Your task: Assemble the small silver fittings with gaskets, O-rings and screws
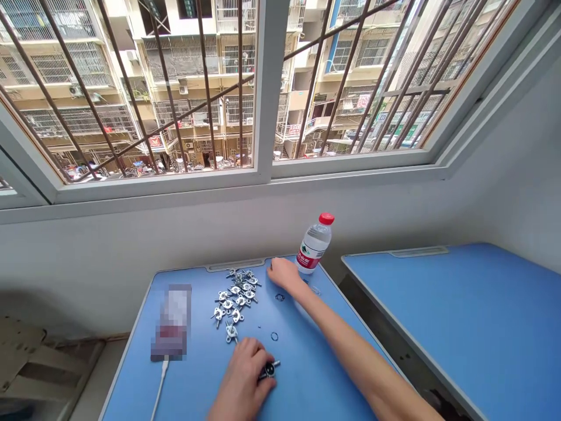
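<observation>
My left hand (248, 374) is closed round a small metal fitting (270, 369) with a dark round centre, low over the near part of the blue table (307, 362). A short metal rod end sticks out past its fingers. My right hand (283, 273) reaches to the far edge, left of the water bottle (314, 245), its fingers curled down at the tabletop. What lies in those fingers is hidden. Several similar silver metal fittings (240, 299) lie in a loose group left of centre. Thin black rings (279, 297) and a single black ring (274, 336) rest between my hands.
A pixelated phone (172, 321) lies at the left, with a white cable (159, 389) running toward the near edge. Across a gap at the right stands a second blue table (473, 304). Behind are a white wall (175, 240) and a barred window (263, 117).
</observation>
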Demonstrator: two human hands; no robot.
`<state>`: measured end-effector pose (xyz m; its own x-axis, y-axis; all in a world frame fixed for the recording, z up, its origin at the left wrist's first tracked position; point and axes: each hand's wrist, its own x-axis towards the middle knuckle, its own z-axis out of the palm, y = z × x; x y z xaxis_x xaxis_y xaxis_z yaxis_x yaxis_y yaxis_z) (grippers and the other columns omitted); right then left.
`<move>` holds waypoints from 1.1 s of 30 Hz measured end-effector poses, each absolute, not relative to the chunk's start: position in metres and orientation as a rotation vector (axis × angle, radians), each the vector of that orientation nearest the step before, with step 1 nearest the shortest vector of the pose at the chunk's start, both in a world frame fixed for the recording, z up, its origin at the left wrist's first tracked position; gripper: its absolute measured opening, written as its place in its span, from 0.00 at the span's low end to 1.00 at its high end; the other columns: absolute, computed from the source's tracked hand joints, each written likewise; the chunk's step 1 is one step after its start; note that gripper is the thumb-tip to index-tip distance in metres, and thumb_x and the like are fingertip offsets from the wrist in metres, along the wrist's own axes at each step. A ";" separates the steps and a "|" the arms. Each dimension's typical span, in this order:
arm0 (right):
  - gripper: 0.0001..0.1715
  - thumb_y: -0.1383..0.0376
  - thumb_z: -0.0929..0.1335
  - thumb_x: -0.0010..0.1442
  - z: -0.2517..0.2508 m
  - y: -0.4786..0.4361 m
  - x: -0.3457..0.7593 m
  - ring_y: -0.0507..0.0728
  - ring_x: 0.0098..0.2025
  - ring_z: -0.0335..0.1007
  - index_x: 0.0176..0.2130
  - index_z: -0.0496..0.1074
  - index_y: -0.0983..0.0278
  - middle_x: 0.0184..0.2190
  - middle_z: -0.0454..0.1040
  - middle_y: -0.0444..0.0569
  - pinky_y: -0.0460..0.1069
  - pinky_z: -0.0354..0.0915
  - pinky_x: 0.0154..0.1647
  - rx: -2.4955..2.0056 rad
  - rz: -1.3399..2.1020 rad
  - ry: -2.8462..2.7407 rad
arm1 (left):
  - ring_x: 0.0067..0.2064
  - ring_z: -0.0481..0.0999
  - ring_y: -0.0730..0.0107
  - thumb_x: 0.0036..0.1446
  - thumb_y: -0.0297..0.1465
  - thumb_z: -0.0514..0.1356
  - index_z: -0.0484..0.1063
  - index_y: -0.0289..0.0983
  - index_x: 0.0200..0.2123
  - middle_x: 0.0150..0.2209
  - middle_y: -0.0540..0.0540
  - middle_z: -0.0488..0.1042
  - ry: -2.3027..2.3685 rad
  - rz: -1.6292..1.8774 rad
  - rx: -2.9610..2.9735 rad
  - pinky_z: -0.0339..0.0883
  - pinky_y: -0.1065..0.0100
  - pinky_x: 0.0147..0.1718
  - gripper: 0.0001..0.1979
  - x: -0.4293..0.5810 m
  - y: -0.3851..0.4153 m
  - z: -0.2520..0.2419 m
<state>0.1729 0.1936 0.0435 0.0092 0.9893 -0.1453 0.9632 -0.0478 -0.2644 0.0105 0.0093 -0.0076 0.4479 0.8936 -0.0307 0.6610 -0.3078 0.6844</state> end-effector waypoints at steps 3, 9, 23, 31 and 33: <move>0.19 0.59 0.68 0.66 0.048 0.184 0.170 0.59 0.49 0.71 0.54 0.68 0.65 0.52 0.70 0.53 0.57 0.70 0.48 -2.143 0.477 -2.128 | 0.47 0.67 0.60 0.53 0.19 0.60 0.71 0.38 0.42 0.43 0.45 0.71 1.289 0.473 2.040 0.62 0.61 0.47 0.14 0.009 0.008 -0.002; 0.11 0.65 0.62 0.67 0.057 0.082 0.181 0.55 0.39 0.74 0.38 0.73 0.63 0.36 0.78 0.48 0.46 0.63 0.38 -1.856 0.604 -2.240 | 0.48 0.66 0.61 0.54 0.20 0.58 0.67 0.38 0.42 0.44 0.45 0.69 1.261 0.545 2.002 0.62 0.61 0.48 0.13 0.005 0.007 -0.006; 0.13 0.70 0.60 0.65 0.013 -0.001 0.161 0.60 0.33 0.75 0.37 0.73 0.64 0.33 0.78 0.52 0.50 0.51 0.27 -1.763 0.492 -2.512 | 0.45 0.68 0.62 0.58 0.20 0.54 0.71 0.39 0.40 0.41 0.46 0.70 1.221 0.571 2.086 0.65 0.63 0.46 0.12 0.004 0.006 -0.006; 0.10 0.62 0.63 0.67 0.024 0.008 0.176 0.59 0.35 0.76 0.38 0.73 0.62 0.34 0.79 0.49 0.49 0.56 0.30 -1.835 0.558 -2.349 | 0.45 0.68 0.63 0.59 0.21 0.56 0.73 0.40 0.40 0.42 0.46 0.70 1.209 0.605 2.096 0.65 0.63 0.46 0.11 0.003 0.006 -0.010; 0.09 0.65 0.63 0.66 0.025 0.023 0.185 0.58 0.39 0.75 0.43 0.72 0.62 0.41 0.78 0.51 0.48 0.58 0.34 -1.841 0.542 -2.287 | 0.46 0.68 0.63 0.59 0.22 0.57 0.74 0.40 0.41 0.43 0.46 0.70 1.196 0.607 2.083 0.65 0.62 0.47 0.10 0.003 0.006 -0.011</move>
